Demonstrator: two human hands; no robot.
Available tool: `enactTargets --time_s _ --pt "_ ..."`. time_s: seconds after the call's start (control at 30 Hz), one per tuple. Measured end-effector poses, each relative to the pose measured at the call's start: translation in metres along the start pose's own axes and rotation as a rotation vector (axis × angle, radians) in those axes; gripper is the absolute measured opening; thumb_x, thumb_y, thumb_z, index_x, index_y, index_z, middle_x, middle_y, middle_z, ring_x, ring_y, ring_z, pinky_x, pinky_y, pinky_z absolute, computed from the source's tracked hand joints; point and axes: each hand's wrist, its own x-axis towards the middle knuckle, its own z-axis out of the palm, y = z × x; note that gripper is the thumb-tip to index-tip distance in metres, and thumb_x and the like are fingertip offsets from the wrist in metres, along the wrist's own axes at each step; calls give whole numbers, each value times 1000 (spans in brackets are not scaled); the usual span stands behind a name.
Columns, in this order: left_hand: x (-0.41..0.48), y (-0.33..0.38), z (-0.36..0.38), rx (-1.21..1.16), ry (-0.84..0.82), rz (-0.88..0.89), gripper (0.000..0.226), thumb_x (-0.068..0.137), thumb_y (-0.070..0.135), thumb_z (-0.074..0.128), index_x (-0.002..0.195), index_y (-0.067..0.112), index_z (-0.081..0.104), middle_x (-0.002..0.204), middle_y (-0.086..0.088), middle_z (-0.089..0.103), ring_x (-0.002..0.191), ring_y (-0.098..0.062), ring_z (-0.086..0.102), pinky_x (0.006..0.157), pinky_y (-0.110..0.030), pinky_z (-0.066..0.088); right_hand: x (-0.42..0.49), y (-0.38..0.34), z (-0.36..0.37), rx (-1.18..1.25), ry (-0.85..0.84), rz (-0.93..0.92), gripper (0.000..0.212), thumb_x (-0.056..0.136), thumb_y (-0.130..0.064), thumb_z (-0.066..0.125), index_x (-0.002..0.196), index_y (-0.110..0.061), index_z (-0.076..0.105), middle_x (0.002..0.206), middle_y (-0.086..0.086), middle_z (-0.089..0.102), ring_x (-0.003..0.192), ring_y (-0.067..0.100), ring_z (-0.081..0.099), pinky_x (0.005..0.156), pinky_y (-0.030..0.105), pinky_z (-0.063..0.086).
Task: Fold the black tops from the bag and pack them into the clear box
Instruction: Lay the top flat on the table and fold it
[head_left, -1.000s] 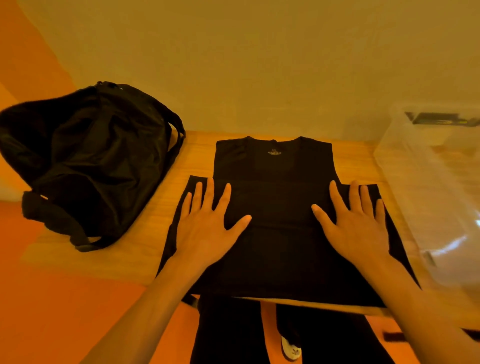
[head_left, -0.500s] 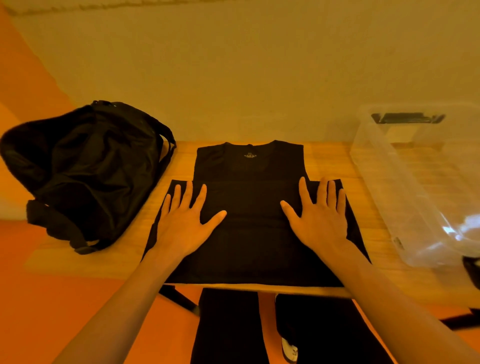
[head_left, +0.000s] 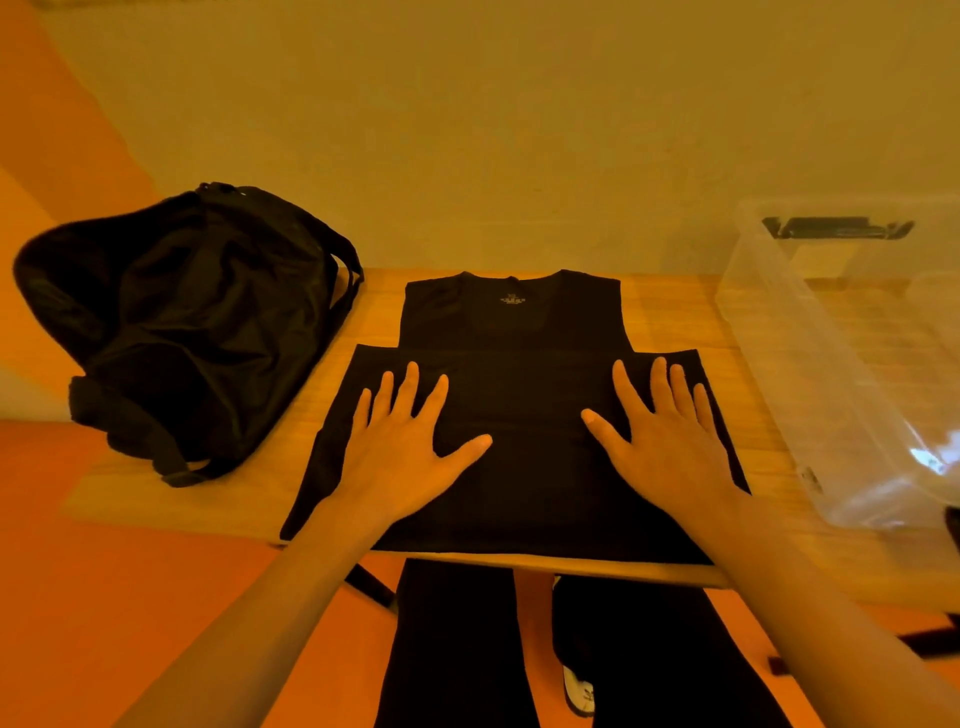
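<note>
From the head camera, a black top (head_left: 514, 332) lies flat on the wooden table (head_left: 670, 317), neckline toward the wall, its lower part folded up into a wide band across the body. The left hand (head_left: 410, 447) and the right hand (head_left: 667, 441) both rest palm-down on that band, fingers straight and spread, grasping nothing. The black bag (head_left: 187, 322) slumps at the table's left end, and the clear box (head_left: 810, 353) stands at the right end, apart from the top.
</note>
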Motion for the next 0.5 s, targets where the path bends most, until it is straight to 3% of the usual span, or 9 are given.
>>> enactTargets --time_s 0.17,0.27,0.33,0.4,0.5 --pt "61 -4 -33 -272 225 9 66 98 68 37 152 30 43 165 -2 26 152 -25 24 123 -47 25 65 -16 -35 402 90 21 64 103 -56 36 159 -29 24 163 7 29 151 28 25 120 48 26" --pt "112 -20 -41 -282 236 21 54 106 50 40 153 24 44 161 -4 34 149 -25 28 120 -41 23 121 -21 -42 544 77 33 54 107 -39 41 157 -22 30 160 6 36 147 26 34 116 43 32" --pt "143 -33 -41 -227 207 54 55 108 47 36 157 23 37 165 -6 29 151 -26 24 124 -44 15 153 -21 -36 462 72 19 54 108 -38 38 158 -20 28 162 10 32 149 29 29 119 46 29" --pt "171 -45 -36 -141 122 86 57 108 50 28 160 26 27 169 -4 17 155 -26 15 125 -46 9 177 -20 -25 271 19 -3 58 108 -46 30 160 -24 19 167 13 17 154 33 13 123 52 17" --pt "201 -56 -28 -24 52 108 58 107 54 18 161 31 20 170 1 10 157 -24 8 125 -51 10 196 -19 -12 120 -11 -7 58 108 -50 18 161 -30 9 169 11 1 155 33 -2 123 54 4"
